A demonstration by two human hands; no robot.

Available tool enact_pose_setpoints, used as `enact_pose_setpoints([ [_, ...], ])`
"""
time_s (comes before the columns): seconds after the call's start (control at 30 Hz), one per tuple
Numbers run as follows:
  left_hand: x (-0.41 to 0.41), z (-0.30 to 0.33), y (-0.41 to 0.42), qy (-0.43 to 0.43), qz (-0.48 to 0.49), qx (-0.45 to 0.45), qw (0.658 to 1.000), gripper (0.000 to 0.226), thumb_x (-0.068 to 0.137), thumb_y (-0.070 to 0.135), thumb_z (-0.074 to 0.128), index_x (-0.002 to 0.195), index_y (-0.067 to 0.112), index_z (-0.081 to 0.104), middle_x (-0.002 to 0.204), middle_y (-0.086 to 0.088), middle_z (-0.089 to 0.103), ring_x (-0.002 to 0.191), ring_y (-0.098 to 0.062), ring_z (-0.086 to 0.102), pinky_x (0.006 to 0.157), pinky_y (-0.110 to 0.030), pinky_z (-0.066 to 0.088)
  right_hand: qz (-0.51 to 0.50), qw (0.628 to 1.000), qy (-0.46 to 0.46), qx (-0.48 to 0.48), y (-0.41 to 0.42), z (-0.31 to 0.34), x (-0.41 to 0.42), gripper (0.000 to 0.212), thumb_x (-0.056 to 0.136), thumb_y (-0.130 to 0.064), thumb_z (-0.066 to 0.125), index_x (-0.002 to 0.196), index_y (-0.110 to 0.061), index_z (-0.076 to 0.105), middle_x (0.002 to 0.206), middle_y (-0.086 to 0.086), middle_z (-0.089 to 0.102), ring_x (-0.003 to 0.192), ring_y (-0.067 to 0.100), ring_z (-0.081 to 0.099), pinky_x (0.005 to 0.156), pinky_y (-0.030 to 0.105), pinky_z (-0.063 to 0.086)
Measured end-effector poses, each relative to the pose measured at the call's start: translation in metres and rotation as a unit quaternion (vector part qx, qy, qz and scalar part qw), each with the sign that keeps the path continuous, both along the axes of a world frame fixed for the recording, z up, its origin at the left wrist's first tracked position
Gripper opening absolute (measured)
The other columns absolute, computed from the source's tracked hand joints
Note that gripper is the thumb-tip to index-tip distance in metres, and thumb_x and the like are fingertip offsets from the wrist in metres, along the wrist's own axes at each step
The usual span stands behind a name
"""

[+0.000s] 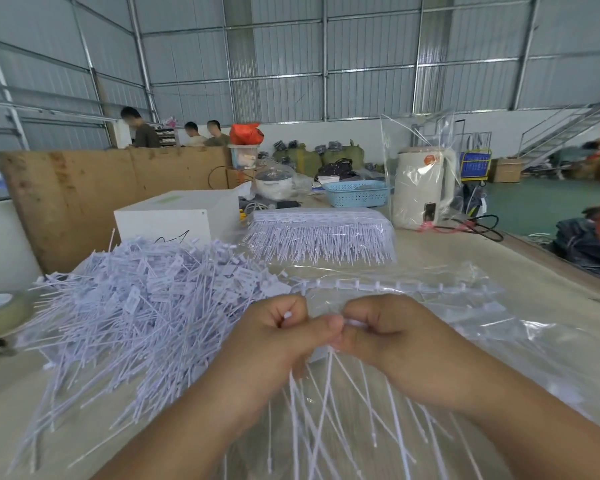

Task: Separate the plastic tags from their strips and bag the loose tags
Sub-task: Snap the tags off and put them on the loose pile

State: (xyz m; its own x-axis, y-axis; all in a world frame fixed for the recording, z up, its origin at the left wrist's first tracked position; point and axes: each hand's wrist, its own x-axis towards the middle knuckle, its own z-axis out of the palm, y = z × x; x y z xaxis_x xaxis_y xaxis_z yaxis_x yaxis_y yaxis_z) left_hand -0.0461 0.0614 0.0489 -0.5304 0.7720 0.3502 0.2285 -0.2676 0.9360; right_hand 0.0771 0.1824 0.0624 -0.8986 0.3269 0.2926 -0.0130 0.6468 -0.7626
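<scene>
Both hands, left hand (278,327) and right hand (378,327), are pinching a white plastic tag strip (326,393), tails dangling below the grip, so twisting close to the joint should be snapping tags cleanly.

Toward the back of the tabletop (499,258) a white box (174,216) is sitting left of centre, with a blue basket (357,194) and a cream kettle (421,187) off to its right. Three people (187,133) are standing behind a plywood board (94,192) in the upper left, and green sacks (317,155) are piling up behind.
</scene>
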Motion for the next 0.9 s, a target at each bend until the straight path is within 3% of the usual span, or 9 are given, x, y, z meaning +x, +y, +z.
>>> enact_pose_setpoints([
  [0.13, 0.003, -0.001, 0.007, -0.023, 0.147, 0.061, 0.987, 0.057, 0.071, 0.029, 0.081, 0.047, 0.022, 0.03, 0.046, 0.003, 0.025, 0.043, -0.014, 0.025, 0.048, -0.023, 0.03, -0.137, 0.977, 0.163, -0.03, -0.002, 0.001, -0.008, 0.041, 0.093, -0.034, 0.059, 0.056, -0.023, 0.046, 0.045, -0.012, 0.034, 0.043, 0.003, 0.032, 0.045, 0.018, 0.026],
  [0.2, -0.003, -0.001, 0.002, -0.018, 0.159, 0.047, 0.986, 0.053, 0.073, 0.036, 0.077, 0.048, 0.021, 0.032, 0.046, -0.002, 0.033, 0.043, -0.015, 0.031, 0.054, -0.025, 0.039, -0.111, 0.975, 0.187, -0.052, 0.006, 0.004, -0.004, 0.043, 0.093, -0.036, 0.061, 0.057, -0.02, 0.042, 0.048, -0.013, 0.032, 0.045, 0.003, 0.03, 0.045, 0.017, 0.025],
  [0.3, -0.005, 0.002, -0.005, -0.013, 0.076, 0.019, 0.997, 0.046, 0.071, 0.046, 0.078, 0.051, 0.022, 0.044, 0.045, 0.001, 0.041, 0.04, -0.01, 0.036, 0.047, -0.019, 0.037, 0.037, 0.993, 0.089, -0.075, 0.002, -0.004, -0.002, 0.026, 0.085, -0.045, 0.063, 0.076, -0.023, 0.053, 0.054, -0.008, 0.043, 0.05, 0.006, 0.034, 0.05, 0.02, 0.028],
  [0.4, 0.0, 0.004, -0.006, -0.032, -0.036, -0.004, 0.999, 0.033, 0.079, 0.046, 0.063, 0.057, 0.024, 0.053, 0.047, 0.005, 0.04, 0.039, -0.008, 0.035, 0.043, -0.016, 0.032, 0.088, 0.994, 0.036, -0.063, 0.002, -0.011, -0.004, 0.022, 0.081, -0.052, 0.061, 0.094, -0.035, 0.053, 0.073, 0.013, 0.064, 0.056, 0.01, 0.041, 0.058, 0.028, 0.033],
  [0.5, 0.001, 0.006, -0.008, -0.017, -0.078, -0.024, 0.996, 0.029, 0.082, 0.043, 0.051, 0.06, 0.025, 0.055, 0.045, 0.004, 0.039, 0.04, -0.009, 0.034, 0.042, -0.016, 0.031, 0.109, 0.991, 0.026, -0.074, 0.006, -0.01, 0.0, 0.032, 0.082, -0.055, 0.061, 0.107, -0.038, 0.051, 0.06, -0.006, 0.052, 0.053, 0.007, 0.039, 0.056, 0.024, 0.031],
  [0.57, 0.0, 0.007, -0.01, -0.027, -0.11, -0.029, 0.993, 0.026, 0.083, 0.041, 0.051, 0.064, 0.025, 0.058, 0.047, 0.005, 0.041, 0.041, -0.008, 0.035, 0.043, -0.015, 0.031, 0.118, 0.989, 0.019, -0.083, 0.006, -0.009, 0.0, 0.038, 0.081, -0.055, 0.061, 0.113, -0.036, 0.051, 0.066, 0.003, 0.057, 0.058, 0.015, 0.047, 0.061, 0.033, 0.035],
  [0.7, -0.003, 0.008, -0.013, -0.005, -0.178, -0.061, 0.982, 0.018, 0.085, 0.035, 0.055, 0.088, 0.024, 0.07, 0.064, -0.001, 0.054, 0.044, -0.007, 0.039, 0.048, -0.017, 0.032, 0.145, 0.986, 0.012, -0.087, 0.001, -0.005, 0.001, 0.04, 0.083, -0.047, 0.065, 0.116, -0.028, 0.052, 0.097, 0.035, 0.062, 0.091, 0.054, 0.058, 0.088, 0.066, 0.043],
  [0.8, -0.007, 0.009, -0.017, -0.047, -0.263, -0.078, 0.961, 0.02, 0.089, 0.024, 0.053, 0.092, 0.018, 0.072, 0.052, 0.002, 0.05, 0.04, -0.005, 0.039, 0.047, -0.018, 0.029, 0.151, 0.985, 0.011, -0.078, 0.004, -0.005, 0.003, 0.034, 0.082, -0.039, 0.069, 0.112, -0.036, 0.054, 0.074, -0.001, 0.067, 0.066, 0.021, 0.06, 0.066, 0.031, 0.048],
  [0.9, -0.012, 0.011, -0.02, -0.068, -0.311, -0.088, 0.944, 0.021, 0.088, 0.013, 0.057, 0.103, 0.01, 0.071, 0.049, 0.007, 0.045, 0.041, -0.004, 0.04, 0.047, -0.018, 0.029, 0.135, 0.989, 0.008, -0.063, 0.005, -0.003, 0.004, 0.02, 0.083, -0.038, 0.072, 0.098, -0.029, 0.062, 0.062, -0.012, 0.055, 0.057, 0.005, 0.046, 0.058, 0.018, 0.036],
])
